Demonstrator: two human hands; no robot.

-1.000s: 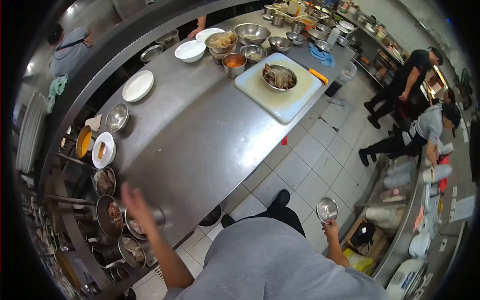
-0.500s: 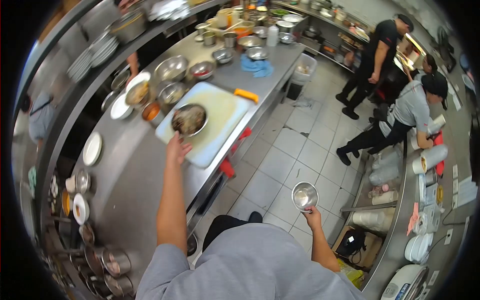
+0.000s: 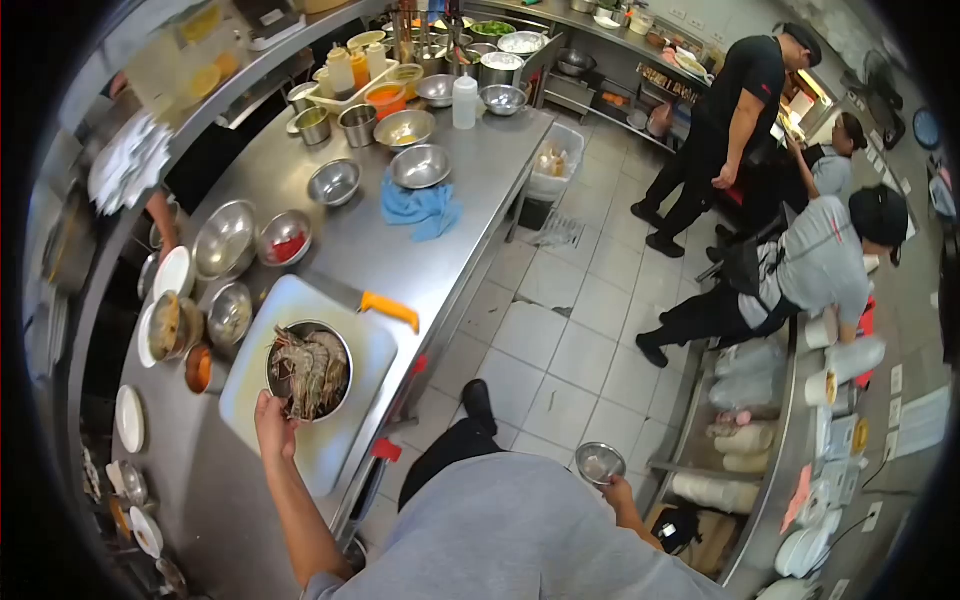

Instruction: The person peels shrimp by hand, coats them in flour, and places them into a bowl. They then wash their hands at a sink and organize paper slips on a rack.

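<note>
My left hand (image 3: 275, 428) is closed on the near left rim of a metal bowl of prawns (image 3: 312, 372), over a pale cutting board (image 3: 243, 385). Whether the bowl rests on the board or is slightly lifted I cannot tell. On the board's far right corner lies an orange-handled knife (image 3: 390, 309). Down at the right, over the floor, my right hand (image 3: 618, 490) grips the rim of a small metal bowl (image 3: 600, 462). Left of the board stand a metal bowl of food (image 3: 230, 313) and a container of orange sauce (image 3: 200, 368).
Farther along the steel table (image 3: 330, 230) are several metal bowls, a blue cloth (image 3: 420, 205) and a squeeze bottle (image 3: 465, 102). A bin (image 3: 553, 165) stands past its end. Co-workers, one in black (image 3: 735, 110) and one in grey (image 3: 815, 260), work at the right. A shelf runs along the left.
My left hand has closed on the rim of the prawn bowl. The view has shifted forward along the table, and my right hand with the small bowl appears lower.
</note>
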